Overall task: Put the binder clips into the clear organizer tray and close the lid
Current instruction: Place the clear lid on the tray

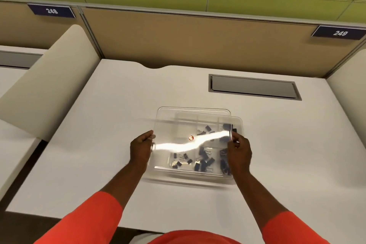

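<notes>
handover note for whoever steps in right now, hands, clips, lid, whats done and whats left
Left hand: gripping the left edge of the clear lid.
Right hand: gripping the lid's right edge.
The lid is held over the clear organizer tray, offset to the left, so it is not seated.
Black binder clips lie in the tray's compartments; none show loose on the white desk.
Done: the clips appear to be in.
Left: line the lid up with the tray, lower it and press it shut.
</notes>
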